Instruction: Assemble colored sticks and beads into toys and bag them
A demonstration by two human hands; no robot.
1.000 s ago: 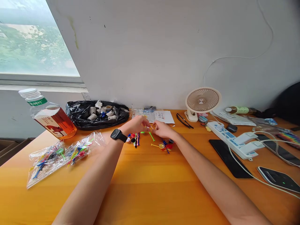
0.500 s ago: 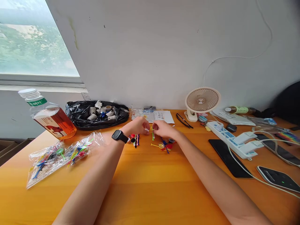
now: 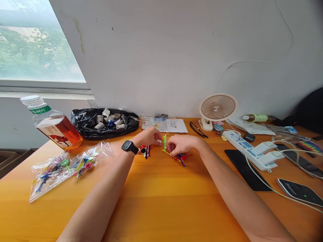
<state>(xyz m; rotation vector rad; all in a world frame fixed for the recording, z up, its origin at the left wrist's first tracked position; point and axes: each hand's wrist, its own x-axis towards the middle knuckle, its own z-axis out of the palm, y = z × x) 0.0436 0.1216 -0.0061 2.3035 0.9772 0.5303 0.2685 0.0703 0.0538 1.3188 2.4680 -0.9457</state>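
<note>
My left hand (image 3: 152,136), with a black smartwatch (image 3: 129,147) on its wrist, has its fingers closed around a small white piece (image 3: 159,141). My right hand (image 3: 182,144) pinches a thin yellow plastic stick (image 3: 166,152) with thumb and fingertips pointing down. Between the hands a green stick (image 3: 164,143) and a white one lie side by side on the table. Beneath my right hand is a little pile with a blue stick (image 3: 182,162) and red pieces, partly covered. Black, white, red and blue small parts (image 3: 146,152) lie below my left hand.
Left: a tilted-looking drink bottle (image 3: 58,126), a clear bag of coloured plastic parts (image 3: 68,168), and a black bag (image 3: 85,126) of grey tubes. Back: white paper (image 3: 180,125), glasses (image 3: 198,129), a fan (image 3: 218,107). Right: a power strip (image 3: 248,149), cables, phones.
My right hand has left the green stick and moved slightly right and toward me, onto the yellow stick, which has shifted. The green and white sticks now lie uncovered. My left hand barely moved.
</note>
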